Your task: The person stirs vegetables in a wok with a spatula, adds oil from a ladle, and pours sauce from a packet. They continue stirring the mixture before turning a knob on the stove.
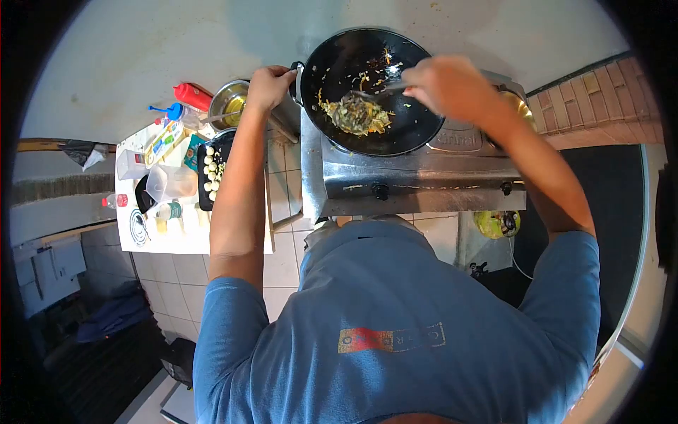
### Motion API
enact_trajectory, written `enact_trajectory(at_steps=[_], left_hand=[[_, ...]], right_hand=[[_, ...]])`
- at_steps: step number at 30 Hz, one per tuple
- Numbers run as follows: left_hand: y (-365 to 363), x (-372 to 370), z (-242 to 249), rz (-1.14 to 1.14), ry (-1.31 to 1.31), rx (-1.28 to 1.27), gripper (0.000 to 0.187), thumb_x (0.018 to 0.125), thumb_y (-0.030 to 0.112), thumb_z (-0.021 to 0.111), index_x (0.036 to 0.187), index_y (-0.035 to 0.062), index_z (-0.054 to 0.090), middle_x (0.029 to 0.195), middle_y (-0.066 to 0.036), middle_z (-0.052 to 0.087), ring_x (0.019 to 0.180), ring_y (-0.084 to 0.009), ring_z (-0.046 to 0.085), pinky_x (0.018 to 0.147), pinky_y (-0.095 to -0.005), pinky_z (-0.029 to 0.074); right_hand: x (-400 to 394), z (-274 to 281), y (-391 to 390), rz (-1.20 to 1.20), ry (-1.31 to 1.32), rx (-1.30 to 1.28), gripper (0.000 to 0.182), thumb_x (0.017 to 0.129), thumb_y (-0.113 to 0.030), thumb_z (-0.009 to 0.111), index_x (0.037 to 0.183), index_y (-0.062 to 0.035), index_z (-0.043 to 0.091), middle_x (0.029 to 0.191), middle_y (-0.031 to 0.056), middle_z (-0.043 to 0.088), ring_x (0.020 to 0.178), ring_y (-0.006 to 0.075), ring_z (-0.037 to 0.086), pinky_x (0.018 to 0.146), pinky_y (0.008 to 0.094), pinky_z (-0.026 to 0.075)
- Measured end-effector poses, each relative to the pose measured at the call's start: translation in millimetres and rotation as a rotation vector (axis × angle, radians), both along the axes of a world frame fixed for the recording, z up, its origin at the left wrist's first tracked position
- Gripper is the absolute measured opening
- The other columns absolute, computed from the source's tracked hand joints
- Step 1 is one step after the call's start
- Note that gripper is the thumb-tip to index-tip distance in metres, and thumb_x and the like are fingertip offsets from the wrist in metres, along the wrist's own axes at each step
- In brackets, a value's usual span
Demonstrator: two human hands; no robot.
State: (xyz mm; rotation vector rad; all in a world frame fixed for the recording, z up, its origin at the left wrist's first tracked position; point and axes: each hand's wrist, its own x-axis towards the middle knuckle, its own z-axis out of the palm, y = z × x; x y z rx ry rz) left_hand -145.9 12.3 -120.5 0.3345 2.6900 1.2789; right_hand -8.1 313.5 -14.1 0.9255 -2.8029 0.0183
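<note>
A black wok point(417, 131) stands on the steel stove point(424, 173). Chopped, mixed food point(357, 116) lies in a heap at its lower left, with loose bits on the wall. My left hand point(272, 86) is closed on the wok's side handle point(296, 79). In my right hand point(441, 83), above the wok's right part, is the handle of a metal spatula point(388, 87), whose far end reaches the food and is partly hidden in it.
At left, a white table point(191, 237) carries a metal bowl of oil point(229, 102), a black tray of pale round pieces point(206, 177), a red bottle point(192, 95) and a plastic container point(173, 182). A golden pot point(515, 106) stands right of the wok, near a brick wall point(600, 106).
</note>
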Motion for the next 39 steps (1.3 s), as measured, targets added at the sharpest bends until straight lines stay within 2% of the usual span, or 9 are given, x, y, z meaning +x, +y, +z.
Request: enact_trajectory(at_steps=[6, 8, 12, 15, 19, 28, 33, 35, 39], left_hand=[[0.5, -5.6, -5.2, -0.012, -0.01, 0.006, 0.033, 0.082, 0.026, 0.063, 0.094, -0.0036, 0.068, 0.081, -0.014, 0.069, 0.073, -0.0199, 0.063, 0.072, -0.0308, 0.048], [0.4, -3.2, -3.5, 0.0, 0.022, -0.001, 0.032, 0.08, 0.028, 0.063, 0.092, -0.0015, 0.069, 0.08, -0.017, 0.069, 0.073, -0.0232, 0.066, 0.072, -0.0324, 0.049], [0.5, -3.6, -6.0, 0.003, 0.045, -0.006, 0.031, 0.08, 0.028, 0.063, 0.092, -0.0001, 0.07, 0.08, -0.016, 0.069, 0.074, -0.024, 0.066, 0.073, -0.033, 0.049], [-1.4, -0.3, -3.3, -0.004, 0.026, -0.007, 0.032, 0.082, 0.028, 0.063, 0.093, -0.0012, 0.069, 0.08, -0.013, 0.068, 0.073, -0.0199, 0.063, 0.072, -0.0313, 0.048], [-0.4, 2.3, 3.0, 0.005, -0.031, 0.015, 0.033, 0.084, 0.028, 0.062, 0.094, -0.0028, 0.069, 0.079, -0.011, 0.068, 0.073, -0.0155, 0.06, 0.071, -0.0295, 0.047], [-2.0, -2.6, -2.6, -0.03, 0.013, -0.005, 0.033, 0.085, 0.028, 0.062, 0.096, -0.0027, 0.068, 0.082, -0.013, 0.069, 0.075, -0.0173, 0.062, 0.073, -0.0303, 0.047], [-1.6, -1.4, 3.8, -0.05, -0.021, -0.028, 0.033, 0.085, 0.027, 0.062, 0.096, -0.0035, 0.068, 0.083, -0.014, 0.069, 0.076, -0.0173, 0.062, 0.074, -0.0305, 0.047], [-2.8, 0.8, 2.2, -0.04, -0.018, -0.042, 0.033, 0.085, 0.027, 0.062, 0.097, -0.0036, 0.068, 0.083, -0.013, 0.068, 0.076, -0.017, 0.061, 0.074, -0.0305, 0.047], [-1.7, -3.7, -3.5, -0.034, -0.023, -0.022, 0.034, 0.085, 0.027, 0.063, 0.097, -0.0038, 0.068, 0.083, -0.012, 0.068, 0.076, -0.0166, 0.061, 0.073, -0.0301, 0.047]], right_hand=[[-1.8, 10.7, -8.8, -0.347, 0.129, 0.051, 0.005, 0.07, -0.005, 0.06, 0.069, -0.0047, 0.065, 0.067, 0.0149, 0.063, 0.068, 0.032, 0.065, 0.059, 0.0423, 0.053], [-6.2, 30.3, -7.4, -0.547, -0.001, 0.278, 0.01, 0.073, -0.011, 0.061, 0.076, -0.0029, 0.067, 0.069, 0.0204, 0.064, 0.068, 0.0358, 0.065, 0.061, 0.0414, 0.053], [-29.2, 9.0, -14.9, -0.804, -0.384, 0.309, 0.012, 0.073, -0.01, 0.062, 0.077, -0.0016, 0.069, 0.078, 0.0212, 0.066, 0.077, 0.0357, 0.065, 0.066, 0.0443, 0.053], [-28.6, -25.3, 3.2, -0.57, -0.216, 0.025, 0.016, 0.079, -0.02, 0.063, 0.08, -0.0044, 0.068, 0.074, 0.0182, 0.065, 0.073, 0.0364, 0.063, 0.067, 0.044, 0.051], [13.2, 4.3, -20.8, -0.537, -0.073, -0.016, 0.022, 0.082, -0.028, 0.063, 0.082, -0.0063, 0.068, 0.074, 0.0161, 0.065, 0.071, 0.0365, 0.062, 0.068, 0.0444, 0.05], [16.6, -20.7, -39.6, -0.662, 0.231, 0.115, 0.005, 0.072, -0.01, 0.058, 0.072, -0.0075, 0.063, 0.07, 0.0129, 0.065, 0.067, 0.0315, 0.066, 0.058, 0.0397, 0.054], [-19.8, -43.0, -3.4, -0.788, 0.1, 0.181, 0.012, 0.077, -0.018, 0.061, 0.079, -0.0077, 0.066, 0.072, 0.0158, 0.064, 0.07, 0.0332, 0.065, 0.062, 0.0434, 0.054], [-20.7, -46.3, -0.6, -0.619, -0.072, -0.013, 0.016, 0.081, -0.026, 0.061, 0.084, -0.0108, 0.068, 0.075, 0.0141, 0.065, 0.074, 0.0346, 0.065, 0.066, 0.0448, 0.053], [9.7, -6.3, -19.3, -0.553, -0.054, 0.031, 0.017, 0.084, -0.029, 0.061, 0.085, -0.0135, 0.068, 0.077, 0.0109, 0.066, 0.076, 0.0354, 0.064, 0.069, 0.0453, 0.052]])
